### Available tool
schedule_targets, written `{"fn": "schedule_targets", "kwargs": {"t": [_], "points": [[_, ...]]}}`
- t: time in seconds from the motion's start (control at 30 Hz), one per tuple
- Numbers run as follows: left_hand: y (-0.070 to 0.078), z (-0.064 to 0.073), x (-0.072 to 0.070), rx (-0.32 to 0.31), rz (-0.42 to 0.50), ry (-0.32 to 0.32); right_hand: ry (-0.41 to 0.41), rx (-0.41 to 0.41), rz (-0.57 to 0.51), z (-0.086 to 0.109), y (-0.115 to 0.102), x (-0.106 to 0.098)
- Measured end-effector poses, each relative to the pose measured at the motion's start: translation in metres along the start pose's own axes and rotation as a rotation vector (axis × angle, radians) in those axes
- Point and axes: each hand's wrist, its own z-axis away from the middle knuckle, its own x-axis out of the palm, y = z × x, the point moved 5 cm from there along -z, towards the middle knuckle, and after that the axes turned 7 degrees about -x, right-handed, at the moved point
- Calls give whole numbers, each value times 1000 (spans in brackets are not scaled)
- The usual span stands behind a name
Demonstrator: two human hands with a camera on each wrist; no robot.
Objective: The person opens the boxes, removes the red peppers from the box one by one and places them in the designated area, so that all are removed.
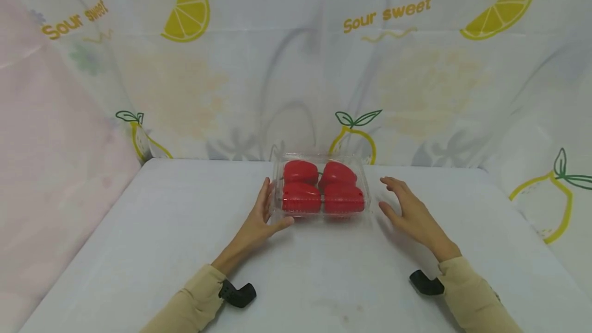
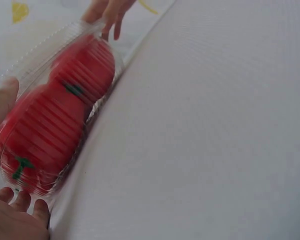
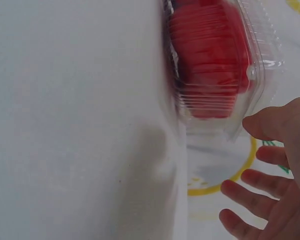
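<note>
A clear plastic clamshell box (image 1: 367,204) stands on the far part of the white table, its lid down. Through it show several glossy red pieces (image 1: 300,198), shaped like bell peppers; green stems appear on them in the left wrist view. My left hand (image 1: 259,222) is at the box's left end, fingers extended along that side and thumb stretched out by the front corner. Whether the fingertips touch the plastic is hard to tell. My right hand (image 1: 413,217) hovers to the right of the box, fingers spread and holding nothing, a small gap between them.
The white-covered table (image 1: 319,281) reaches back to a hanging cloth (image 1: 259,76) printed with lemons and words. A pinkish cloth (image 1: 55,158) hangs along the left side. Black wrist mounts (image 1: 238,294) are attached at both beige sleeves (image 1: 472,297).
</note>
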Motion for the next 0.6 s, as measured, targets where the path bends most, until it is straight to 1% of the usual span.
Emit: {"fn": "schedule_targets", "kwargs": {"t": [0.23, 0.47, 0.53, 0.6], "points": [[-3, 0, 0, -9, 2, 3, 29, -39, -16, -2, -9, -1], [-4, 0, -1, -3, -3, 9, 100, -151, -31, -5, -19, -3], [-4, -1, 0, -1, -3, 9, 95, -157, -44, -5, -21, -2], [-3, 0, 0, -1, -2, 8, 76, -139, -62, -4, -23, -2]]}}
